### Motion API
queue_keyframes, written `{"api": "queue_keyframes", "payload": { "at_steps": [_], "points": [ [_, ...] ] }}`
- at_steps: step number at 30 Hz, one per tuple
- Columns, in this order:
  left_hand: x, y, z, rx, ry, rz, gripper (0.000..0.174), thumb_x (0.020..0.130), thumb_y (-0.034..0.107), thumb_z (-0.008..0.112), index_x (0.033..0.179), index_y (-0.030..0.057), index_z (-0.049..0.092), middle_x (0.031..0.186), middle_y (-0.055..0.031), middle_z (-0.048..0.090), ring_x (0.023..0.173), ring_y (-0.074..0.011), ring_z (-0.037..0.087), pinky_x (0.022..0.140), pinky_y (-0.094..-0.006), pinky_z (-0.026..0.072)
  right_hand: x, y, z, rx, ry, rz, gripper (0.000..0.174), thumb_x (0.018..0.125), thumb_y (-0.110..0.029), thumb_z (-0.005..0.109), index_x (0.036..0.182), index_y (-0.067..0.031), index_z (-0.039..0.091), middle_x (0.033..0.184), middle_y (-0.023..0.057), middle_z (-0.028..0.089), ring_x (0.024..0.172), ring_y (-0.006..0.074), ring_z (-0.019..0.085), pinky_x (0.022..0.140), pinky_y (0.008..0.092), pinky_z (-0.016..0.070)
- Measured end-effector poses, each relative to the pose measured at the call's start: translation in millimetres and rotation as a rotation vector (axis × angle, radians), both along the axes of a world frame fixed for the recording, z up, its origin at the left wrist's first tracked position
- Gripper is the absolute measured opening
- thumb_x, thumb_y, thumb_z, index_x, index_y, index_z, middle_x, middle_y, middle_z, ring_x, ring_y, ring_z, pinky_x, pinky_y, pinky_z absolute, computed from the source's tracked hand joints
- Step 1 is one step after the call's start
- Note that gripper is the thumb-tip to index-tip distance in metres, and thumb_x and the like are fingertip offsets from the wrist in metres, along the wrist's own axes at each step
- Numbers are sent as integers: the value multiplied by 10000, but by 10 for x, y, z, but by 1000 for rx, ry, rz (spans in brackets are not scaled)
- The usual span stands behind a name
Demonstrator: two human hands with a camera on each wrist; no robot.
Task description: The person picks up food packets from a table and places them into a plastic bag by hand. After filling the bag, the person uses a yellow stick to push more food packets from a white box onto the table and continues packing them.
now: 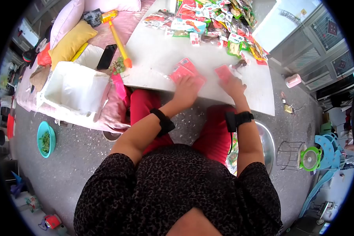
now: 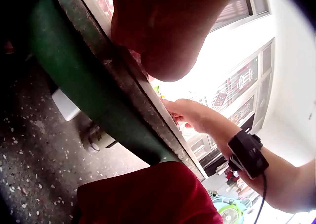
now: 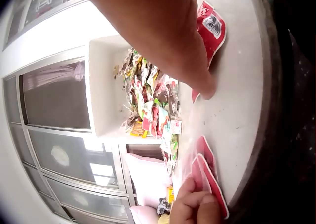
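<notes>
In the head view my left hand (image 1: 187,92) lies over several overlapping red packets (image 1: 187,67) near the table's front edge. The right wrist view shows its bent fingers (image 3: 190,199) gripping the red packets (image 3: 210,172). My right hand (image 1: 235,87) pinches another red packet (image 1: 223,72) by its near end, a short way to the right. In the right wrist view that packet (image 3: 212,31) is partly behind the hand. The left wrist view shows my right hand (image 2: 190,114) at the table edge; what my left hand (image 2: 163,41) holds is hidden there.
A pile of colourful packets (image 1: 216,23) covers the table's far side, with a dark item (image 1: 240,63) nearer the right hand. On the left are a yellow toy hammer (image 1: 118,39), a black phone (image 1: 107,57) and a white box (image 1: 76,88). A metal basin (image 1: 266,145) stands below right.
</notes>
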State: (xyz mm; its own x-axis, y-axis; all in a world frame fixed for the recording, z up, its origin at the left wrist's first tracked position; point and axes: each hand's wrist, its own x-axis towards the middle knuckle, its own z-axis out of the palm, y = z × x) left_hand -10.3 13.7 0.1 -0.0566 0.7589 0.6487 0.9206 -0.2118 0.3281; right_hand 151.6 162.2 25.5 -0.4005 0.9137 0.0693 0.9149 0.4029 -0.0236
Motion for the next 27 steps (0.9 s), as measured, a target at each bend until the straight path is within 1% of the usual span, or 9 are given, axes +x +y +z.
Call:
{"api": "queue_keyframes", "payload": {
  "at_steps": [2, 4, 7, 11, 14, 20, 23, 26, 27],
  "points": [
    [-7, 1, -6, -48, 5, 1, 282, 655, 124, 484, 924, 50, 529, 1054, -95, 461, 1027, -271, 379, 850, -418, 298, 21, -29, 10, -23, 12, -36, 587, 620, -529, 536, 1027, -109, 485, 1001, 122, 517, 969, 287, 484, 793, 477, 343],
    [-9, -6, -7, -40, 51, 26, 261, 664, 124, 480, 910, 52, 531, 1047, -96, 468, 1024, -273, 387, 842, -419, 309, 123, 10, 59, -98, 115, -111, 609, 613, -521, 542, 1044, -95, 476, 1018, 129, 512, 964, 290, 489, 805, 468, 341],
    [36, -49, -20, -40, 84, 68, 227, 671, 125, 478, 877, 51, 536, 1019, -92, 489, 1010, -277, 405, 828, -415, 328, 285, 92, 97, -248, 77, -116, 610, 617, -506, 541, 1057, -90, 465, 1005, 127, 521, 956, 288, 495, 796, 470, 347],
    [61, -100, 5, -52, 129, 93, 171, 667, 117, 477, 804, 38, 543, 924, -92, 529, 983, -278, 432, 809, -396, 356, 355, 20, 103, -167, 64, -73, 489, 629, -370, 584, 1007, -76, 487, 933, 156, 549, 930, 267, 514, 726, 418, 401],
    [72, -86, 37, -150, 183, 139, 148, 659, 106, 478, 764, 27, 546, 830, -109, 546, 921, -276, 473, 808, -373, 363, 477, 168, -250, 43, 382, 134, 450, 631, -228, 604, 1020, -40, 476, 916, 179, 549, 847, 266, 541, 655, 358, 425],
    [41, -21, 39, -55, 64, 45, 111, 675, 91, 459, 708, 6, 523, 728, -156, 530, 767, -310, 505, 740, -382, 391, 519, -68, -247, -469, 1074, -70, 381, 688, -81, 536, 1044, 25, 449, 841, 116, 561, 677, 177, 555, 552, 258, 439],
    [56, -22, 74, -27, 8, 37, 106, 689, 89, 450, 688, -3, 503, 718, -164, 518, 756, -323, 493, 693, -408, 392, 621, -215, -106, -707, 1405, -125, 276, 725, -33, 487, 996, 18, 476, 808, 67, 558, 626, 117, 519, 511, 219, 414],
    [61, -14, 80, -32, -60, 24, 105, 696, 87, 444, 684, -8, 487, 707, -170, 510, 743, -332, 487, 673, -422, 388, 641, -479, 103, -931, 1673, -65, 237, 727, 19, 457, 962, 17, 487, 763, 78, 557, 592, 104, 512, 495, 213, 404],
    [61, -10, 74, -56, -76, 39, 108, 694, 83, 448, 757, 16, 506, 721, -162, 525, 758, -326, 498, 691, -419, 392, 672, -508, 94, -979, 1654, -19, 218, 729, 11, 464, 945, 9, 499, 761, 71, 558, 582, 97, 504, 484, 201, 393]
  ]
}}
